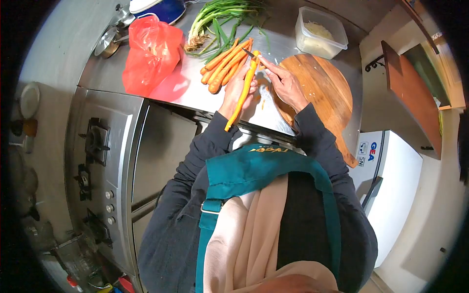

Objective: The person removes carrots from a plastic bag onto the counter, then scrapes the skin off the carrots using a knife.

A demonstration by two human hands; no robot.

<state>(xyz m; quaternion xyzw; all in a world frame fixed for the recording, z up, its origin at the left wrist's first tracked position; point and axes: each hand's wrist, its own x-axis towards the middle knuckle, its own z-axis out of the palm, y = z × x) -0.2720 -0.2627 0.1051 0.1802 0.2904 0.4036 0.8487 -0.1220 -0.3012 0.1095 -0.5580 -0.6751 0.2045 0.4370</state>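
i see left hand [236, 92] gripping carrot [248, 79], right hand [287, 87] closed round dark-bladed tool [248, 52] at far end, carrot pile [224, 69] left!

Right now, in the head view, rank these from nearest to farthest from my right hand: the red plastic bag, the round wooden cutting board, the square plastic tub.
From your right hand:
1. Round wooden cutting board: nearest, overlapped by the hand in this view.
2. Square plastic tub: beyond the board, toward the upper right.
3. Red plastic bag: farthest, over on the left.
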